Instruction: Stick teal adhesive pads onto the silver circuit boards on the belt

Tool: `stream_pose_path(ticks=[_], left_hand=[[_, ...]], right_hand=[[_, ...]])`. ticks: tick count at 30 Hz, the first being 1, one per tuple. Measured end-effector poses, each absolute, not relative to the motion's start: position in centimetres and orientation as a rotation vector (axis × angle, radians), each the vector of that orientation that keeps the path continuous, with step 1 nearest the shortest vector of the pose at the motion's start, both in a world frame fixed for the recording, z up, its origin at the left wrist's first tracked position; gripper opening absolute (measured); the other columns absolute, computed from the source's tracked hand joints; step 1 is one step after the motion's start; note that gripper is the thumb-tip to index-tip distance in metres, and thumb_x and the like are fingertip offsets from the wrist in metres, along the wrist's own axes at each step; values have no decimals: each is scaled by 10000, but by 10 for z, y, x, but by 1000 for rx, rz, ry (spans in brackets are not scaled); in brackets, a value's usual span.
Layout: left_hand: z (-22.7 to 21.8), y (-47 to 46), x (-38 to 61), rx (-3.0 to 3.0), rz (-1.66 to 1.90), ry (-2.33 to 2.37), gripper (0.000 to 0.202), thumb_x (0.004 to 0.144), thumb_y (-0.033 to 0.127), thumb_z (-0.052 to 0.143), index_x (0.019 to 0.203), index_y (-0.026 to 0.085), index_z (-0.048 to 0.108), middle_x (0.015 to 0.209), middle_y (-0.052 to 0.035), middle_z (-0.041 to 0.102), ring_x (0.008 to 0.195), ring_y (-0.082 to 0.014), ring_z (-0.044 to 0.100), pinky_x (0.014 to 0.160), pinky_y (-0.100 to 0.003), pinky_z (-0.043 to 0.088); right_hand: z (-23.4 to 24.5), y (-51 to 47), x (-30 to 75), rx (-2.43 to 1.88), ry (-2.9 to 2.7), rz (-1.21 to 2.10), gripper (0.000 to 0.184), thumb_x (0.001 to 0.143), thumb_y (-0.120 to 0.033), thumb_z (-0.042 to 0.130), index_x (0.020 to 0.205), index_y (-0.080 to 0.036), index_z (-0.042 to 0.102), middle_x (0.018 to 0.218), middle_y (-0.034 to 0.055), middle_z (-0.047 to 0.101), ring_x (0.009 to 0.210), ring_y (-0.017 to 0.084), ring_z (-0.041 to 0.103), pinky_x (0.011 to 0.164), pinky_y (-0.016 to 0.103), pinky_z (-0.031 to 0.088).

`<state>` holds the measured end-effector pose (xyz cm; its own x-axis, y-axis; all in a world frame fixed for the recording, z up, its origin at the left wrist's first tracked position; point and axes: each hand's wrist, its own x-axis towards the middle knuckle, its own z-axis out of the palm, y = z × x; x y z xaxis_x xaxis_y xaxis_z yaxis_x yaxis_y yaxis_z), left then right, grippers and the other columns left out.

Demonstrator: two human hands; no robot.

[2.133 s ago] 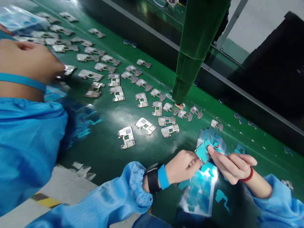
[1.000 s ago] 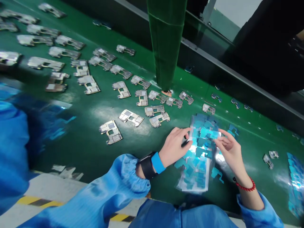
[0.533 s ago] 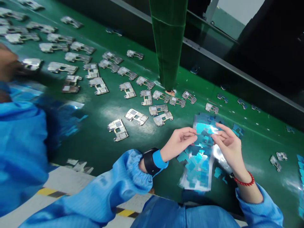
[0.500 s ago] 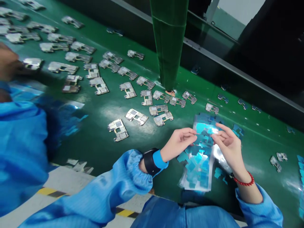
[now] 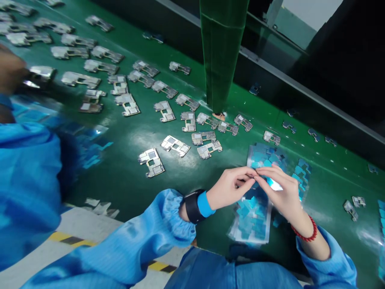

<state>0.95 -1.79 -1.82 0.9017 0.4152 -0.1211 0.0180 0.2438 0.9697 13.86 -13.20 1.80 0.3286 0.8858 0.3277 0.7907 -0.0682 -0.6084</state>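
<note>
My left hand point(image 5: 233, 185) and my right hand point(image 5: 281, 192) meet fingertip to fingertip, each closed in a pinch. Whatever lies between the fingertips is too small or hidden to make out. Beneath them is a clear sheet point(image 5: 264, 236) with many blue film pieces point(image 5: 252, 212) scattered over it; the hands cover its middle. Just beyond my right hand lies another strip of cut blue film point(image 5: 301, 170). The closest circuit board point(image 5: 209, 149) rests on the green table, up and left of my left hand.
Many circuit boards point(image 5: 175, 145) spread across the green table point(image 5: 120, 160) to the left. A green post point(image 5: 224, 52) rises at the back. A co-worker's blue sleeve point(image 5: 27, 176) and blurred hand point(image 5: 10, 70) are at far left, beside more blue film point(image 5: 93, 154).
My hands were apart over the sheet and have come together at the fingertips, the right moving left. The view has shifted slightly.
</note>
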Motion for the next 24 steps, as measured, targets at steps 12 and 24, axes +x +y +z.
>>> stream_pose_path(ticks=[12,24], left_hand=[[-16,-19,10,1340,264,384,181,825,212,578,956,129,669,772,-25,646,642,-105,571,551,-194,472],[-25,-21,15,1219,212,456,175,798,254,640,912,123,655,699,-8,632,646,-132,622,595,-241,518]], right_hand=[[21,-136,142,-1816,-817,448,50,842,-256,691,824,-222,724,911,45,763,917,224,720,870,367,539],[12,-141,170,-1618,-242,109,202,815,-368,710,859,-173,677,792,26,692,754,161,673,732,318,540]])
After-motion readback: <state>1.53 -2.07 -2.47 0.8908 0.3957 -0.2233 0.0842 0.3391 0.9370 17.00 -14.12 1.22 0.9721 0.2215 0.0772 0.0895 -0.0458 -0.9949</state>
